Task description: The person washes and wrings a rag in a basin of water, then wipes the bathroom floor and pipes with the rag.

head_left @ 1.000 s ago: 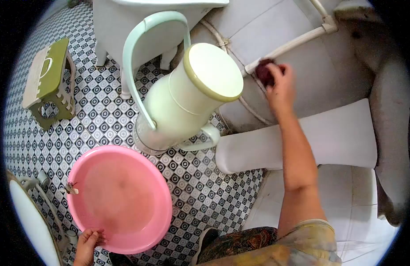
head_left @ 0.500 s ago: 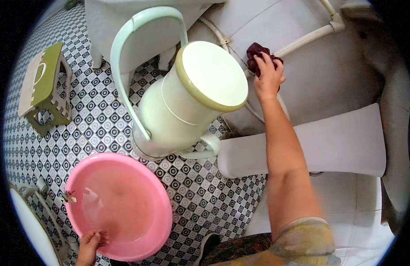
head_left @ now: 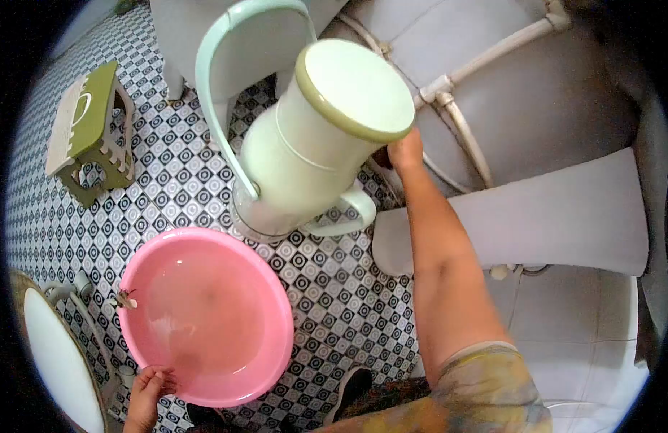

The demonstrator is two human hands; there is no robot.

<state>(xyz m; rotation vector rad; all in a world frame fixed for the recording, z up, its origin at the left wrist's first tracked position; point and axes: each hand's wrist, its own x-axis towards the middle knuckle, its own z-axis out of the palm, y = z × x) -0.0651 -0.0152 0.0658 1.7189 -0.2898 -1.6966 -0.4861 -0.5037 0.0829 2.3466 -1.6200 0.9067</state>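
One cloth [head_left: 381, 156], half hidden behind the flask [head_left: 305, 144]

On my feed the right hand [head_left: 406, 151] is partly behind the flask's lid, near the wall [head_left: 543, 101] at the floor's [head_left: 326, 317] edge. The cloth shows just beside it; the fingertips are hidden, so I can't tell how far they close. I have the left hand [head_left: 150, 387] curled narrow at the basin's [head_left: 282, 317] rim, but can't tell whether it grips. Cloudy water [head_left: 211, 310] lies inside.
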